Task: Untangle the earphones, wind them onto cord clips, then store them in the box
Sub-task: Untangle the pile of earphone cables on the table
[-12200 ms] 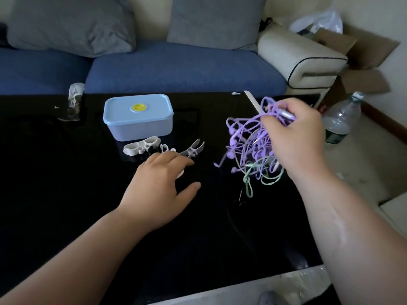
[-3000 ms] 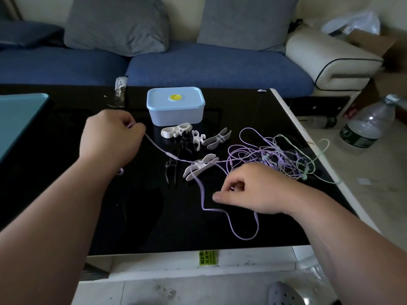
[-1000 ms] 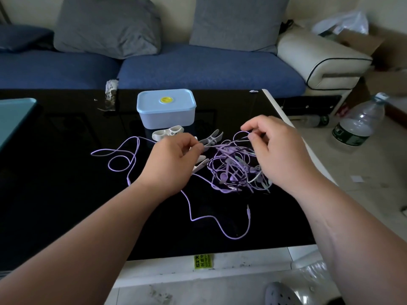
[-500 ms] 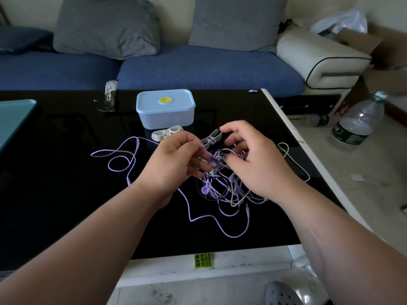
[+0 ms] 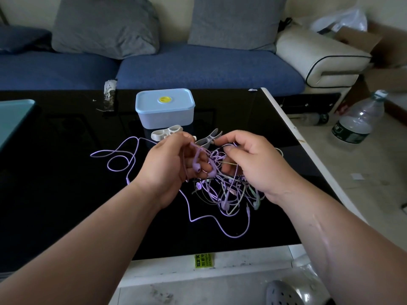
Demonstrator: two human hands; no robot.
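Observation:
A tangle of purple and pale green earphones hangs between my hands above the black table. My left hand pinches purple cords near two earbuds. My right hand grips the tangle from the right with curled fingers. One long purple cord trails in loops to the left on the table, another loops toward the front edge. White cord clips lie behind my hands, partly hidden. The light blue box with its lid on stands just beyond them.
A blue sofa with grey cushions runs behind the table. A teal object lies at the table's left edge. A plastic water bottle stands on the floor to the right, near a cardboard box.
My hands have stayed close together on the tangle and lifted it slightly. My left fingers now hold cords with two earbuds dangling. The loose cord on the left has not moved.

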